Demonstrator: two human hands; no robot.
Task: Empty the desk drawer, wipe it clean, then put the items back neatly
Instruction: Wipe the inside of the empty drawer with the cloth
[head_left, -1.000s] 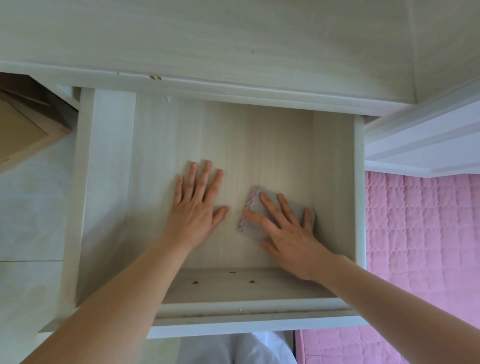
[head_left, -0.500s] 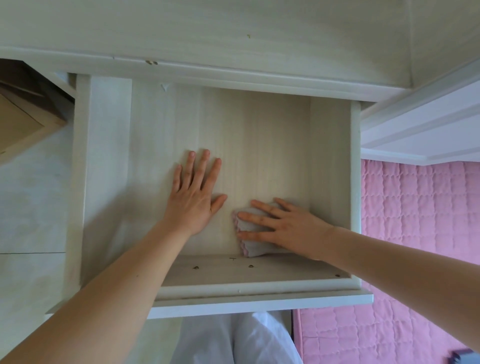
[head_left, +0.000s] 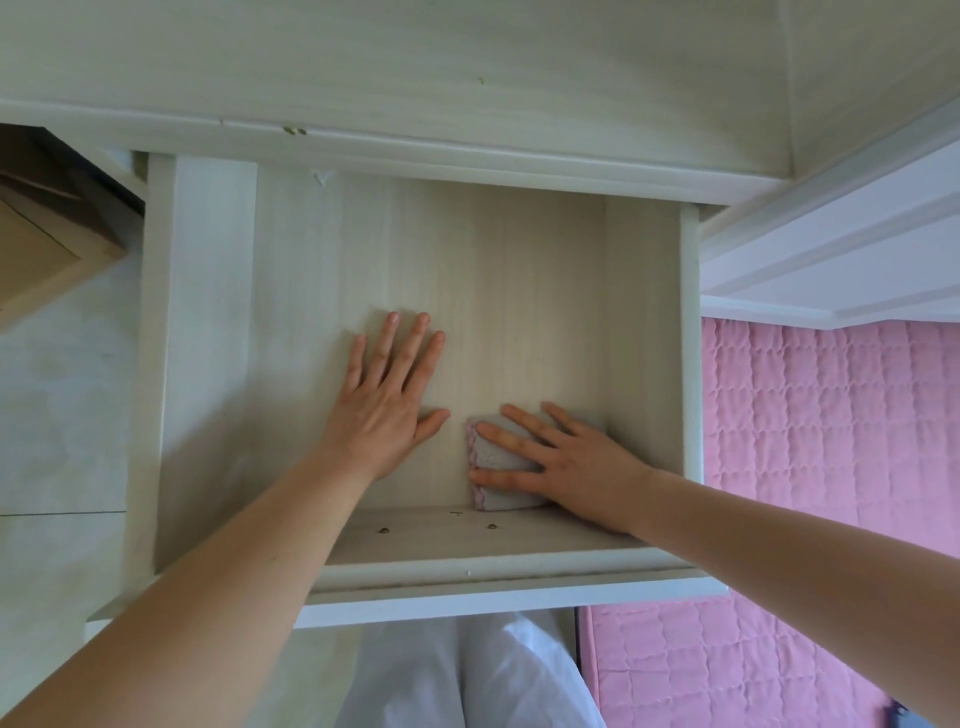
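**Drawer wipe: cloth at front-right corner**

While the pale wooden pulled-out drawer (head_left: 208, 364) sits open, the left hand (head_left: 384, 410) lies flat on its floor, fingers straight and spread. Right hand (head_left: 566, 462) presses the folded grey cloth with pink scalloped edge (head_left: 498, 467), fingers straight, against the front wall, near the right wall. Bare floor left and behind. Pink quilted bed (head_left: 831, 441) right.

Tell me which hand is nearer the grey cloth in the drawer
Right. The right hand lies flat on the grey cloth, pressing it to the drawer floor near the front wall; the left hand rests flat beside it, apart.
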